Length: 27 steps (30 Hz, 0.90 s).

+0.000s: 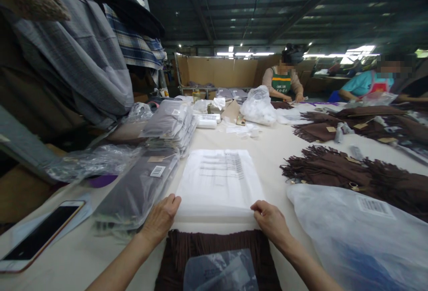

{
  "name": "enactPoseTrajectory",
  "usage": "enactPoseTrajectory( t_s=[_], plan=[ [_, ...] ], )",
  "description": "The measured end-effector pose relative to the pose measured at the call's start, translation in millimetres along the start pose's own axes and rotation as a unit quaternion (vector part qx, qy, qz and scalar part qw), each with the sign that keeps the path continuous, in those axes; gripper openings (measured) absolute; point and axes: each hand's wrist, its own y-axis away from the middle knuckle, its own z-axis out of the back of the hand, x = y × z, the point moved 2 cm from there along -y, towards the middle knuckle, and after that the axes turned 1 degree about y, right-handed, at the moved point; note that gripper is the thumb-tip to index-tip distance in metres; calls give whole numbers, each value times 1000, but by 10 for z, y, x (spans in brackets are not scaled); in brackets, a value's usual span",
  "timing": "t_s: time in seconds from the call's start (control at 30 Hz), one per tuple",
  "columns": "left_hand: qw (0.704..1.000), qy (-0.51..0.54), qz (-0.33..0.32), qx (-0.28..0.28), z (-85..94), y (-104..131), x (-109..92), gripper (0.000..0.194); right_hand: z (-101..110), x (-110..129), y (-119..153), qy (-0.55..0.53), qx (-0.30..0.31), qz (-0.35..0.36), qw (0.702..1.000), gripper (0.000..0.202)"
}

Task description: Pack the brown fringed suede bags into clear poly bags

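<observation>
Both hands sit at the near edge of a stack of white plastic bags (219,182) lying flat mid-bench: the left hand (161,219) at its 7 o'clock corner and the right hand (271,220) at 5 o'clock, fingers curled onto the edge and seemingly pinching the top bag, though the blur hides the grip. A brown fringed scarf (217,246) lies at 6 o'clock between the wrists. A phone (40,235) rests at 8 o'clock, bagged grey scarves (140,188) at 9 o'clock.
</observation>
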Motion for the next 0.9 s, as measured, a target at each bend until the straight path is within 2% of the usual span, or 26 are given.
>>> enactPoseTrajectory(
  t_s=[0.17, 0.3, 0.47, 0.7, 0.77, 0.9],
  plan=[
    [1000, 2, -4, -13, 100, -6, -94, 34, 48, 34, 18, 95, -33, 17, 995, 25],
    [1000, 6, -3, -22, 129, 1, -123, 34, 12, -20, -2, 118, -41, 25, 992, 25],
    [998, 40, 14, -45, 51, 40, -58, 32, -23, -180, -40, 71, -78, -29, 994, 24],
    [966, 205, 118, -103, -12, 101, 92, 23, -18, -295, 33, -61, -88, 45, 993, 27],
    [940, 284, 158, -108, -1, 126, 89, 21, -14, -350, 76, -111, -108, 24, 988, 24],
    [841, 446, 280, -122, -41, 139, 63, 19, -91, -468, 146, -240, -154, -97, 953, 13]
  ],
)
